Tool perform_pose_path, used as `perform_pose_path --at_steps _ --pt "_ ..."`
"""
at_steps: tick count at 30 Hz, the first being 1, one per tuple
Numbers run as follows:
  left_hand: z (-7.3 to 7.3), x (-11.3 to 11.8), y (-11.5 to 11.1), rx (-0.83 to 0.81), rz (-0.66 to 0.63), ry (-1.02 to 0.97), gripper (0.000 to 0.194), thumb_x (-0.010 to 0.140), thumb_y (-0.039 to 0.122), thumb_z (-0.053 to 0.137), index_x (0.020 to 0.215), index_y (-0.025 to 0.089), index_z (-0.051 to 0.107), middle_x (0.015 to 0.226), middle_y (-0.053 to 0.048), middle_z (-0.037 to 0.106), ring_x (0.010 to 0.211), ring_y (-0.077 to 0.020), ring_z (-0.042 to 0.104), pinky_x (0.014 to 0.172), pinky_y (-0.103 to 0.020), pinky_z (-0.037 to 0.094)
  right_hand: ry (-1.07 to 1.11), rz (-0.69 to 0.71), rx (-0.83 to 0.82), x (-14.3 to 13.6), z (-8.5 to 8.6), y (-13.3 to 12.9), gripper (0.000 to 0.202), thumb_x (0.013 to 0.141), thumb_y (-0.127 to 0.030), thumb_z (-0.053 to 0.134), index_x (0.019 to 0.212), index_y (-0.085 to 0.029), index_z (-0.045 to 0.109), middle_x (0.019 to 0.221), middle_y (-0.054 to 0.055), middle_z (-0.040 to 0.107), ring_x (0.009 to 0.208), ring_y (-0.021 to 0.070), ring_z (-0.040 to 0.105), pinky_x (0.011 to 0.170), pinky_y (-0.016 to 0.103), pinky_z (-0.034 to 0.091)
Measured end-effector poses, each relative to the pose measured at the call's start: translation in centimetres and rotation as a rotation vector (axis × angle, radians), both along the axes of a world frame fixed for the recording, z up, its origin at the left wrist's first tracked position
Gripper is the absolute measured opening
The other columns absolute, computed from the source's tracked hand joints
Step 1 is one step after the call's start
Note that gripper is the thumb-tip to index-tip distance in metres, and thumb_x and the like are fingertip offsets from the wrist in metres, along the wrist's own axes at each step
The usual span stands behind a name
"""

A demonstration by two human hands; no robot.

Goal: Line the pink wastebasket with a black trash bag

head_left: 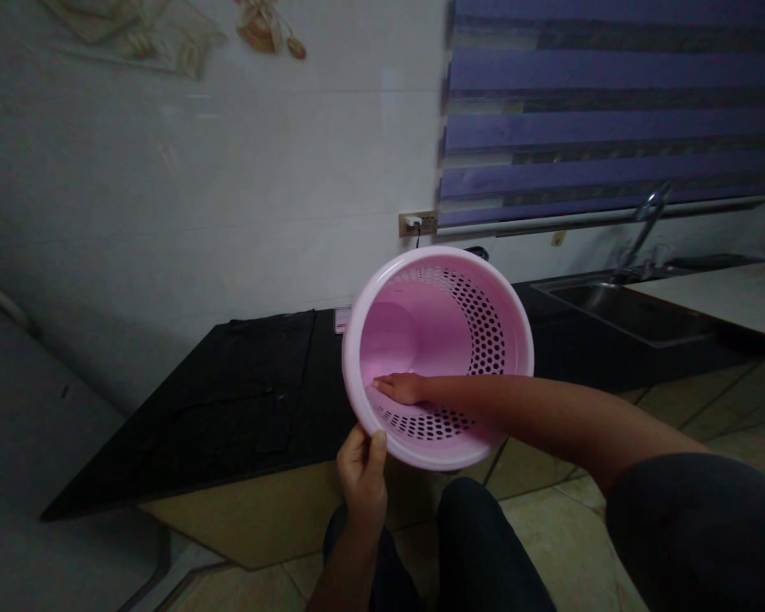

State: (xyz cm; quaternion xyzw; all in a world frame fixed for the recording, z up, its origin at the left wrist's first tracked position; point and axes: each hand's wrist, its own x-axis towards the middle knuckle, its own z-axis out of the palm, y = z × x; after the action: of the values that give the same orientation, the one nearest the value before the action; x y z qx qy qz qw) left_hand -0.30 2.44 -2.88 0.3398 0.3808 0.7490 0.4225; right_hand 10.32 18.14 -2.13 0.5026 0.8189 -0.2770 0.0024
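A pink plastic basket (443,314) with rows of round holes in its side is tilted in front of me, its open mouth facing me. At the lower left of its rim, my left hand (365,476) grips the edge, with the thumb over the rim. My right hand (400,388) reaches inside, its fingers extended and lying against the inner wall near the bottom. Nothing shows between those fingers. No loose item is visible inside the basket. The basket hides part of the dark counter behind it.
A black counter (255,442) runs along the tiled wall, with dark flat material (248,374) on its left part. To the right are a sink (637,314), a faucet (647,225) and a pale board (733,293). A plugged socket (417,223) sits behind the basket.
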Motion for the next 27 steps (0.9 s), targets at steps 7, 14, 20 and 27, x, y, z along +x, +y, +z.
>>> perform_pose_path --at_steps 7,14,20,27 --pt "0.0 -0.1 0.0 -0.01 -0.013 0.015 0.039 0.066 0.048 0.076 0.079 0.012 0.072 0.074 -0.007 0.071 0.071 -0.0201 0.065 0.066 -0.027 0.052 -0.002 -0.014 0.034 0.5 -0.3 0.0 0.058 0.094 -0.051 0.033 0.133 -0.014 0.055 0.136 0.016 0.051 0.122 0.0267 0.052 0.105 0.039 0.039" --pt "0.1 -0.1 -0.1 0.0 -0.03 0.008 0.037 0.067 0.046 0.075 0.08 0.012 0.072 0.074 -0.008 0.071 0.072 -0.02 0.065 0.067 -0.027 0.051 0.142 -0.145 0.056 0.8 -1.2 0.3 0.042 0.088 -0.047 0.051 0.116 -0.02 0.067 0.126 0.015 0.06 0.116 0.0226 0.057 0.102 0.032 0.04" --pt "0.1 -0.1 0.0 -0.01 -0.014 0.009 0.039 0.065 0.047 0.076 0.08 0.012 0.072 0.072 -0.007 0.071 0.069 -0.0205 0.066 0.067 -0.028 0.052 0.137 -0.148 0.016 1.0 -1.1 0.2 0.047 0.088 -0.049 0.049 0.122 -0.021 0.064 0.13 0.014 0.057 0.119 0.024 0.054 0.104 0.033 0.038" --pt "0.1 -0.1 0.0 -0.001 -0.006 -0.006 0.039 0.065 0.048 0.077 0.078 0.011 0.072 0.072 -0.008 0.071 0.069 -0.0198 0.065 0.066 -0.027 0.052 0.107 -0.122 0.093 1.1 -1.8 0.6 0.046 0.089 -0.049 0.047 0.122 -0.021 0.064 0.128 0.013 0.058 0.116 0.021 0.057 0.102 0.029 0.041"
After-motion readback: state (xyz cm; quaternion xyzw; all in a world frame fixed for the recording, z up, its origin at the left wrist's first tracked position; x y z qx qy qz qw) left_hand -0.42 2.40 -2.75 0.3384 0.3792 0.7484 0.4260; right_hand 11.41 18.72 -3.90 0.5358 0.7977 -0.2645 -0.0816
